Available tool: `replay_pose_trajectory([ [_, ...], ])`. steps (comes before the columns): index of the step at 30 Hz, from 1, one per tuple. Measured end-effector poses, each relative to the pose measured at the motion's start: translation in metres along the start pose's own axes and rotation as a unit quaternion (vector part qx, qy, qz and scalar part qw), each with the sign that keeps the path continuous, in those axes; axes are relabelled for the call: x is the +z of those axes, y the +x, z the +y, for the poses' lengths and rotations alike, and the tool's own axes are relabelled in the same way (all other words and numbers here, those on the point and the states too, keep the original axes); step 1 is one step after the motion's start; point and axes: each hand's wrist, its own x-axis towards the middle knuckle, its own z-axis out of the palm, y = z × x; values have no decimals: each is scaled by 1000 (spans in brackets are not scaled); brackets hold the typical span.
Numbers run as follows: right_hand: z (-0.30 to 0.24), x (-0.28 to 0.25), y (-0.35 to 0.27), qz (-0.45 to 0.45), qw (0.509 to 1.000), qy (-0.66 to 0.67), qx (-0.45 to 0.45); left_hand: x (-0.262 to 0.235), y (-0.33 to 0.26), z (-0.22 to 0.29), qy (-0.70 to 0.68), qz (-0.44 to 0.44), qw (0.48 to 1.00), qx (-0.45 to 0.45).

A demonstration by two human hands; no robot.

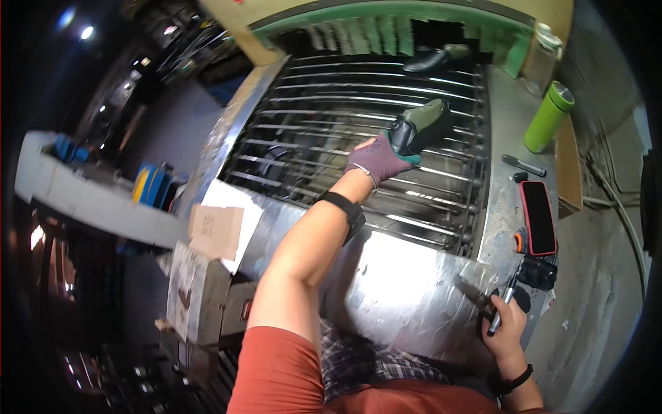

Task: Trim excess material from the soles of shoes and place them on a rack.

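Observation:
My left hand (381,157), in a purple glove with green fingertips, is closed round one end of a black shoe (405,135). The shoe has an olive-green shoe last (427,114) in it and is over the metal rollers (324,114). Whether it rests on them or is slightly lifted, I cannot tell. A silver and black marker pen (502,308) is gripped in my bare right hand (510,328), over the right end of the shiny metal ledge (400,286). Farther back, a second black shoe (423,62) on a last lies by the green curtain.
Green strip curtain (358,38) hangs across the far opening. Along the right side stand a green flask (549,117), a clear bottle (541,62), another marker (524,165) and a red-edged phone (538,218). A black pouch-like item (537,272) lies below the phone. Cardboard (215,231) sits at left.

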Motion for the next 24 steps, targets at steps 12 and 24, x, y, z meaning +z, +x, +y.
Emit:
replay_pose_trajectory([
  [12,-43,5,-11,4,998,-48,-35,-69,-420,-49,-680,-104,693,-214],
  [24,-199,92,-63,-565,505,598,261,57,-591,-32,-959,47,220,-170],
])
